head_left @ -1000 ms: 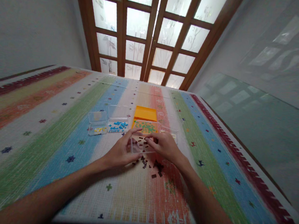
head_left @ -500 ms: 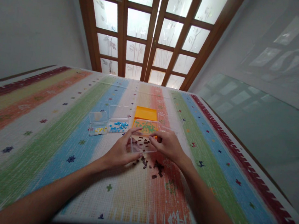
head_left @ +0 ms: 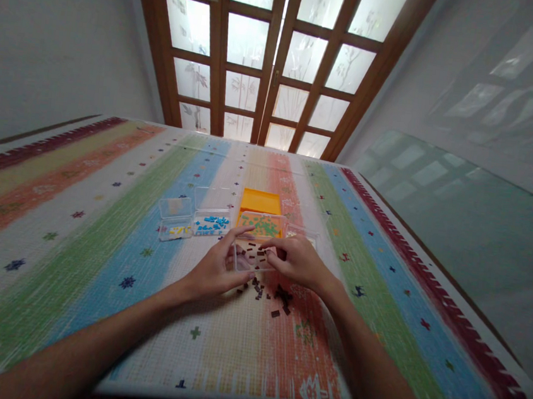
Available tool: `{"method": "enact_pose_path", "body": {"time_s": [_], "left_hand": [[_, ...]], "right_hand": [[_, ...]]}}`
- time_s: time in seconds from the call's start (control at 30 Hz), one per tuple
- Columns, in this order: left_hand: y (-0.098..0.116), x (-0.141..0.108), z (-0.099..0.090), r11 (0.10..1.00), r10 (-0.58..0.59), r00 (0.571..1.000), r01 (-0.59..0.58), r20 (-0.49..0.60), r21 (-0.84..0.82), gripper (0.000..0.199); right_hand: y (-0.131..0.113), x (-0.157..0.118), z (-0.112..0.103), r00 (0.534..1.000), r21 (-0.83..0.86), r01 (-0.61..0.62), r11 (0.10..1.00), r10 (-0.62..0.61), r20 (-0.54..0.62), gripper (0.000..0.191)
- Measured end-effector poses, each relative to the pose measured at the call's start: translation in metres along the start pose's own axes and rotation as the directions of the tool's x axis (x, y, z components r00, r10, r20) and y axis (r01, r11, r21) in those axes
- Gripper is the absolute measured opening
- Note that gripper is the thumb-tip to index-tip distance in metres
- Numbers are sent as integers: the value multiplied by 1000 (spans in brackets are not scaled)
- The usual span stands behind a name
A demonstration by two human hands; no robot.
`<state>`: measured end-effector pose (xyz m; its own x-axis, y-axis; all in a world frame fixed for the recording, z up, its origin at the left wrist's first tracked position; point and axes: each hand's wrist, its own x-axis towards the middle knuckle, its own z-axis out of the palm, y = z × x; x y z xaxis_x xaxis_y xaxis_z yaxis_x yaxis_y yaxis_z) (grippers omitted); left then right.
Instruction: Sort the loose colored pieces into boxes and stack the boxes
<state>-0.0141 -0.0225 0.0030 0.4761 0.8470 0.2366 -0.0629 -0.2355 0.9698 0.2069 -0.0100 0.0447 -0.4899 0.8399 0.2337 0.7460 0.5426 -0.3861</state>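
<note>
My left hand [head_left: 216,265] grips the left side of a small clear plastic box [head_left: 242,264], thumb at the near edge and fingers round the far side. Scattered inside the box are several small dark brown bricks [head_left: 261,253]. My right hand [head_left: 299,260] hangs over the right part of this box, its thumb and index finger close together among the bricks. Whatever lies between those fingertips is too small to make out. Nearer to me, loose brown bricks [head_left: 283,298] are spread on the tablecloth in two rough groups.
Behind the hands stand an orange box [head_left: 260,200] and a clear box of green pieces [head_left: 263,226]. To their left are open clear boxes with blue pieces [head_left: 214,222] and yellow pieces [head_left: 177,232]. Another clear box [head_left: 309,235] is partly hidden by my right hand. A striped tablecloth [head_left: 149,314] covers the table.
My right hand has shifted slightly left and lower, further over the clear box. The left hand keeps its grip in the same place.
</note>
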Motion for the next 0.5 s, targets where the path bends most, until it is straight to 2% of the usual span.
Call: {"method": "enact_pose_path", "body": {"time_s": [0.17, 0.33, 0.5], "left_hand": [[2, 0, -1, 999, -2, 1000, 2, -10, 38, 78], [3, 0, -2, 1000, -11, 1000, 11, 3, 15, 78], [2, 0, -1, 1000, -6, 1000, 6, 1, 17, 78]], "right_hand": [[1, -1, 0, 999, -2, 32, 999, -32, -39, 29], [3, -4, -3, 991, 114, 100, 988, -89, -104, 29], [3, -5, -2, 994, 99, 90, 991, -84, -67, 28]]}}
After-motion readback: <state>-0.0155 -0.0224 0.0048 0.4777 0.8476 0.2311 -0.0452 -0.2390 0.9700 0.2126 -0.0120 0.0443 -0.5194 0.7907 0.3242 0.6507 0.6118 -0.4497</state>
